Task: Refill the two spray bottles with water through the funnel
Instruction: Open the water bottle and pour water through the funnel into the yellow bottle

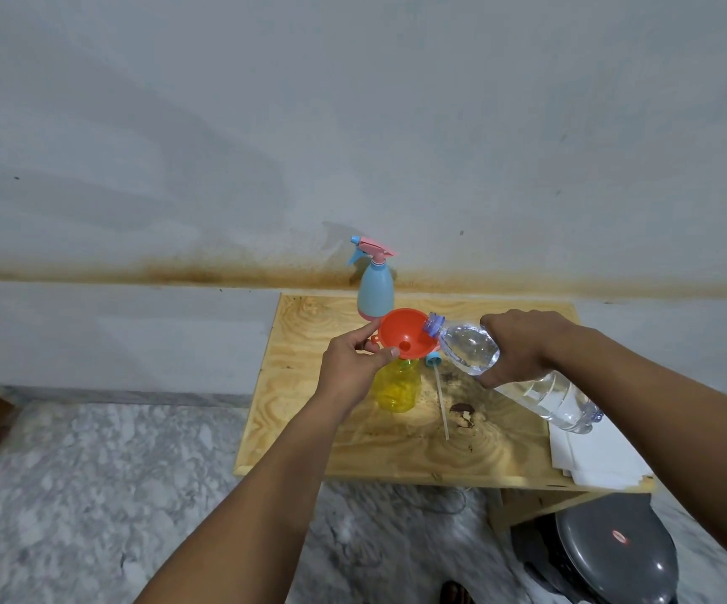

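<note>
Left hand: the left hand [348, 368] reaches in from the lower left on a bare forearm, thumb and forefinger pinching the near rim of the funnel [405, 333] and holding it upright.
Right hand: the right hand [516, 348] comes in from the right, wrist raised, fingers and thumb wrapped round the middle of the water bottle [514, 372].
Water bottle: clear plastic, uncapped and partly full, tipped neck-down toward the left, its open mouth resting just over the funnel's right rim; whether water is running cannot be told.
Funnel: orange-red, its spout set in the neck of the yellow bottle [397, 385].
Yellow bottle: translucent, standing upright near the middle of the table [309, 429], its spray head off.
Spray head: a blue cap [433, 358] with a long pale dip tube [442, 405] lies flat on the table just right of the yellow bottle.
Blue bottle: the blue bottle [374, 289], with a pink and blue trigger head screwed on, stands at the table's far edge against the wall [353, 124], just behind the funnel.
Table: pale plywood, stained dark near the tube; white sheets [592, 455] lie on its right near corner.
Floor: grey marbled floor [91, 494]; a dark grey round lid [614, 547] sits below the table's right corner.
</note>
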